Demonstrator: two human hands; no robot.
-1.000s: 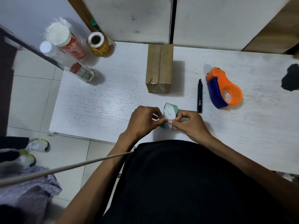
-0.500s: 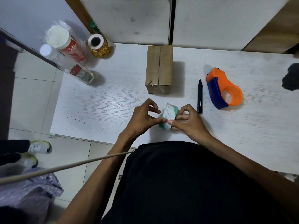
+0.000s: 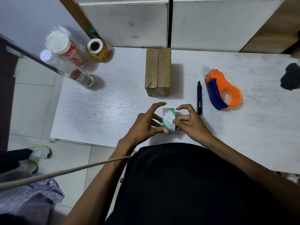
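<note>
A small green and white tape roll [image 3: 168,120] stands on edge near the front of the white table [image 3: 100,108]. My left hand [image 3: 146,124] holds its left side, thumb at the lower edge and forefinger stretched above it. My right hand [image 3: 190,122] pinches the roll's right side with thumb and fingers, forefinger arched over the top. A taped brown cardboard box [image 3: 158,71] lies just beyond the roll. To the right lie a black marker [image 3: 199,98] and an orange and blue tape dispenser [image 3: 222,90].
At the back left stand a wrapped stack of paper cups [image 3: 65,47], a clear bottle [image 3: 68,69] and a yellow label roll [image 3: 97,50]. A black patch [image 3: 290,78] marks the far right. White cabinet fronts [image 3: 129,21] close the back. Another person's shoes [image 3: 39,153] stand on the tiled floor at left.
Both hands have loosened around the roll: the forefingers have lifted and spread, and the roll now shows more fully between them, a little farther from the table's front edge.
</note>
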